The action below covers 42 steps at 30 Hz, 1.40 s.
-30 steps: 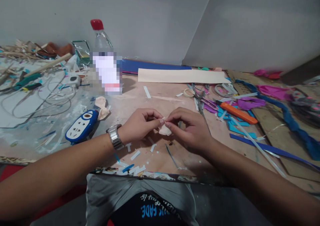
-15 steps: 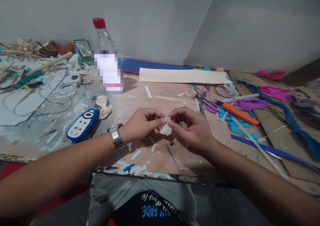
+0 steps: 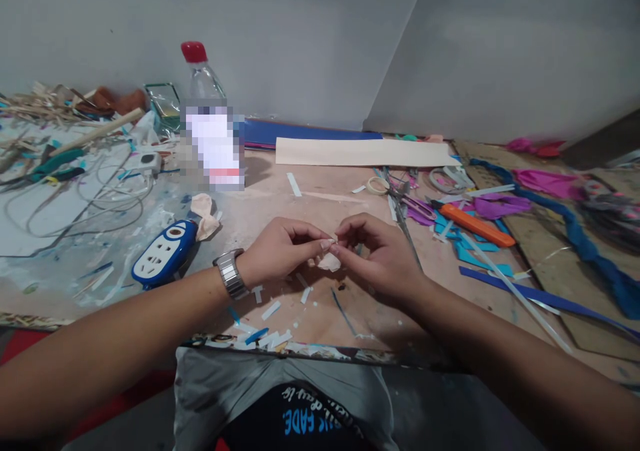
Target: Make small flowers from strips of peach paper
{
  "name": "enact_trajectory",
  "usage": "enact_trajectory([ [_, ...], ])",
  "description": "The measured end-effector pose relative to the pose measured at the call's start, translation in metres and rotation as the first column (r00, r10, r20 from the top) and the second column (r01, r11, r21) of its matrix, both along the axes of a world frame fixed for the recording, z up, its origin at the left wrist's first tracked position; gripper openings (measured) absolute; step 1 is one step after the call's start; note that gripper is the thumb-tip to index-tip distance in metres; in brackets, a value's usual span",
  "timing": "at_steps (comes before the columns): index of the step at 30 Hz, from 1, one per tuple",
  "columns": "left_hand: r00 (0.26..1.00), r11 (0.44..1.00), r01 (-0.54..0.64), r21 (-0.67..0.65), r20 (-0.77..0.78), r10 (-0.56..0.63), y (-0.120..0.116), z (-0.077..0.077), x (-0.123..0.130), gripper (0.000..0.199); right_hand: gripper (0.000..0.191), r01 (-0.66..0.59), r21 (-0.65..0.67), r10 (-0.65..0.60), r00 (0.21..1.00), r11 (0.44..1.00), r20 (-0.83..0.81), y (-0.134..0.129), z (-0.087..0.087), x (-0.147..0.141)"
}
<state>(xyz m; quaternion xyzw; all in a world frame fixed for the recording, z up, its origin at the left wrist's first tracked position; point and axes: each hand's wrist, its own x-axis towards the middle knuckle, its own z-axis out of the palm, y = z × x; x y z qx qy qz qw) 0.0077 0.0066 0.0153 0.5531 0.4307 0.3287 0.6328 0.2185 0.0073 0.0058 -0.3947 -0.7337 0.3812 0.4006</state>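
Between my two hands, over the middle of the table, is a small crumpled piece of pale peach paper (image 3: 329, 262). My left hand (image 3: 283, 248), below a metal watch (image 3: 231, 273), pinches it from the left with thumb and fingers. From the right, my right hand (image 3: 373, 251) pinches the same piece, its thumb and fingertips meeting those of my left. The fingertips cover the upper part of the paper. Another crumpled peach piece (image 3: 205, 216) lies at the left, beside a blue and white power socket (image 3: 165, 252).
A red-capped bottle (image 3: 203, 81) stands at the back left. Behind my hands lies a long cream strip (image 3: 363, 152). Scissors (image 3: 395, 194), an orange utility knife (image 3: 473, 223) and coloured scraps lie at the right. Pliers (image 3: 57, 164) and a white cable (image 3: 110, 201) are at the left.
My fingertips have drawn closer together and now cover more of the paper's upper part. Both hands still pinch it; the view has shifted slightly.
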Motion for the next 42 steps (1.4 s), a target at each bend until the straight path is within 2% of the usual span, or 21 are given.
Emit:
enact_trajectory([
  [9, 1.000, 0.999, -0.018, 0.042, -0.004, 0.019, -0.0003, 0.0019, 0.0004, 0.016, 0.021, -0.017, -0.097, 0.008, 0.996, 0.995, -0.094, 0.0004, -0.0006, 0.0003],
  [15, 0.999, 1.000, -0.029, -0.006, -0.036, 0.028, -0.0001, 0.0027, 0.0002, 0.019, 0.025, -0.030, -0.120, 0.018, 0.995, 0.992, -0.099, 0.0013, -0.0010, -0.0020],
  [23, 1.000, 0.996, -0.019, -0.093, 0.001, 0.019, -0.0003, 0.0016, 0.0006, 0.019, 0.023, -0.005, -0.076, -0.001, 0.997, 0.997, -0.071, 0.0024, -0.0019, -0.0008],
  [33, 0.999, 1.000, -0.003, -0.019, -0.041, 0.002, -0.0002, -0.0015, 0.0002, 0.019, 0.021, -0.010, -0.047, 0.008, 0.999, 0.999, -0.041, 0.0032, -0.0033, 0.0000],
  [42, 0.999, 0.997, -0.002, 0.073, -0.037, 0.004, 0.0001, -0.0030, 0.0000, 0.022, 0.022, -0.045, -0.111, 0.040, 0.998, 0.993, -0.051, 0.0002, 0.0022, -0.0002],
])
